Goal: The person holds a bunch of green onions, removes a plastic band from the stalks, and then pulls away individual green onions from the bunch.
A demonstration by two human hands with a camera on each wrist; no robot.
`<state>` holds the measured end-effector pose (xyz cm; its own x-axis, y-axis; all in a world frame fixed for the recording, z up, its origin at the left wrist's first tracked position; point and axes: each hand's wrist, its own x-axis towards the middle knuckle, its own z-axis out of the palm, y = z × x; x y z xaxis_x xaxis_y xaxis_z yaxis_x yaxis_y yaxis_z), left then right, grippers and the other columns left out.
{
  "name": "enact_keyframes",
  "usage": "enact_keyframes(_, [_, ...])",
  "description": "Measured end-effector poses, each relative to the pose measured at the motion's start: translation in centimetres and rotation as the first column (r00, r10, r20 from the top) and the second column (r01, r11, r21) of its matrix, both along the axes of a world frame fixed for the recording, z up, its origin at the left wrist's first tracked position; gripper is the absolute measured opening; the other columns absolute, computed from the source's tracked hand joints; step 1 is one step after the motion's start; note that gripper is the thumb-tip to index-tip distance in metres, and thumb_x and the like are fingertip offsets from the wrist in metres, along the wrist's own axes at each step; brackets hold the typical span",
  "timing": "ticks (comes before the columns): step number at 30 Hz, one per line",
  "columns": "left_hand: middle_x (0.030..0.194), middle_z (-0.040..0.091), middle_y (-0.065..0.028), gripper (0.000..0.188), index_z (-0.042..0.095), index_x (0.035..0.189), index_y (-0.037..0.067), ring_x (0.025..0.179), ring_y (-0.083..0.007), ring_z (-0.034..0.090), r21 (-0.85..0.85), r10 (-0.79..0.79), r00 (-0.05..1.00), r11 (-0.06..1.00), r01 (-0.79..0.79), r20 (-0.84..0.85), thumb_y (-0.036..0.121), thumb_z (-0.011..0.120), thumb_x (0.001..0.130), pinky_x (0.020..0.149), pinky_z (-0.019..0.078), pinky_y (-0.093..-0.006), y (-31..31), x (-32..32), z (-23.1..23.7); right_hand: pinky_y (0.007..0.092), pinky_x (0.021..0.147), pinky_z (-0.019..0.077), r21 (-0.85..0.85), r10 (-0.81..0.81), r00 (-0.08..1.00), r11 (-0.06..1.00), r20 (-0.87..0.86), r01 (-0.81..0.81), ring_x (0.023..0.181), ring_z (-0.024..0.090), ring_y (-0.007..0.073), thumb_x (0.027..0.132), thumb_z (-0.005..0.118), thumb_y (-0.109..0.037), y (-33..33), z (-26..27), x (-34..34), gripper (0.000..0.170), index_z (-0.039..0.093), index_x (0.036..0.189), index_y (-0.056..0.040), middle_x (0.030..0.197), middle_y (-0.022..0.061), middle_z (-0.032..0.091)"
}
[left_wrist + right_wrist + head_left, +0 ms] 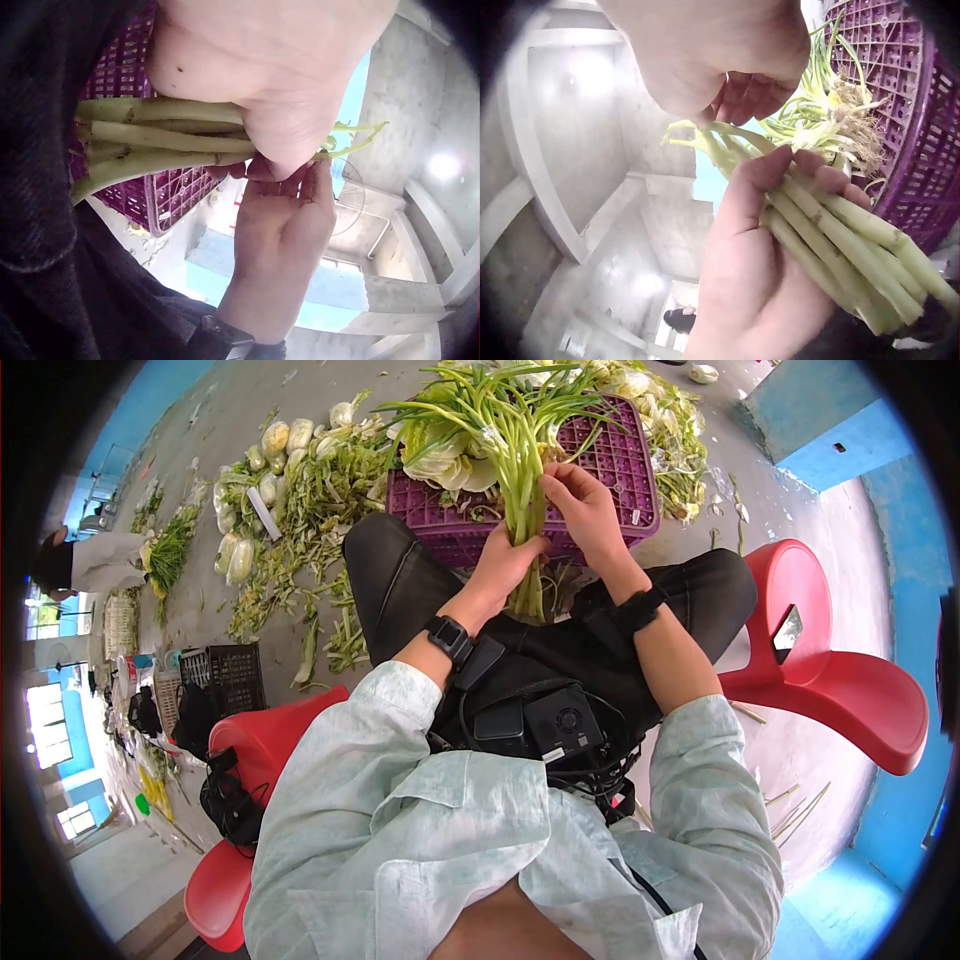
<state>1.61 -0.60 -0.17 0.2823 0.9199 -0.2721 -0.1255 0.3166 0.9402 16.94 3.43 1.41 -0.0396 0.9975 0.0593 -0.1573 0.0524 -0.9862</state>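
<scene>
Green stalks [520, 475] (leafy-topped), held bunched.

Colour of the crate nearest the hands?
Purple; the plastic crate shows best in the head view.

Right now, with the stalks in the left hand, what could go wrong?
Only the left hand is wrapped round the several stalks, so some might slip if it eases. The right hand pinches at their edge and could tear a sound one. The leaves fan out above the crate and might snag on the cabbage.
</scene>
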Motion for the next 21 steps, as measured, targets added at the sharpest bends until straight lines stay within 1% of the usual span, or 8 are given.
enact_keyframes(3, [0.089,0.063,-0.0050,0.019,0.055,0.111,0.003,0.076,-0.0142,0.063,-0.025,0.002,0.998,1.000,0.000,0.063,0.006,0.063,0.094,0.068,0.0513,-0.0285,0.03,-0.03,-0.05,0.0222,0.087,0.0474,0.021,0.026,0.998,0.999,0.060,-0.027,0.096,0.059,0.0041,0.102,0.064,-0.015,0.16,-0.38,-0.01,0.020,0.067,0.115,0.0002,0.103,-0.0029,0.066])
enact_keyframes(6, [0.088,0.062,-0.0049,0.021,0.054,0.111,0.003,0.076,-0.0140,0.063,-0.046,0.027,0.997,0.999,-0.024,0.077,0.005,0.064,0.093,0.068,0.0516,-0.0285,-0.07,0.12,0.16,0.0226,0.088,0.0475,0.021,0.035,0.993,0.999,0.113,-0.038,0.097,0.059,0.0046,0.103,0.064,-0.015,0.02,-0.21,-0.01,0.021,0.067,0.115,0.0011,0.104,-0.0024,0.067])
enact_keyframes(9, [0.087,0.062,-0.0043,0.020,0.055,0.110,0.004,0.076,-0.0136,0.063,-0.020,0.001,0.998,1.000,0.000,0.056,0.006,0.065,0.093,0.068,0.0517,-0.0284,0.03,0.03,0.00,0.0226,0.088,0.0475,0.026,0.049,0.995,0.998,0.092,-0.052,0.097,0.059,0.0048,0.103,0.063,-0.015,-0.06,-0.17,-0.11,0.022,0.067,0.116,0.0020,0.104,-0.0021,0.067])
enact_keyframes(12, [0.086,0.061,-0.0036,0.019,0.056,0.107,0.005,0.075,-0.0132,0.063,-0.033,-0.003,0.999,0.999,0.004,0.044,0.007,0.067,0.092,0.067,0.0517,-0.0284,-0.04,-0.05,0.07,0.0226,0.087,0.0473,0.021,0.035,0.991,0.999,0.129,-0.038,0.097,0.059,0.0049,0.103,0.063,-0.015,0.06,-0.42,-0.20,0.022,0.068,0.116,0.0024,0.104,-0.0018,0.067])
enact_keyframes(15, [0.086,0.061,-0.0033,0.018,0.056,0.105,0.005,0.075,-0.0128,0.062,-0.056,-0.007,0.999,0.998,0.008,0.033,0.008,0.068,0.092,0.066,0.0516,-0.0286,-0.06,-0.08,0.03,0.0228,0.077,0.0475,0.034,0.022,0.994,0.999,0.106,-0.026,0.084,0.056,0.0050,0.101,0.064,-0.015,-0.15,-0.14,-0.40,0.022,0.068,0.109,0.0050,0.091,-0.0007,0.067])
enact_keyframes(21, [0.084,0.060,-0.0026,0.014,0.058,0.100,0.005,0.074,-0.0119,0.060,-0.062,-0.004,1.000,0.998,0.004,0.003,0.012,0.068,0.094,0.065,0.0493,-0.0283,-0.08,-0.21,-0.08,0.0239,0.076,0.0468,0.061,0.015,0.987,0.998,0.163,-0.025,0.083,0.055,0.0056,0.102,0.063,-0.016,0.06,-0.56,-0.35,0.023,0.068,0.109,0.0053,0.090,-0.0005,0.066])
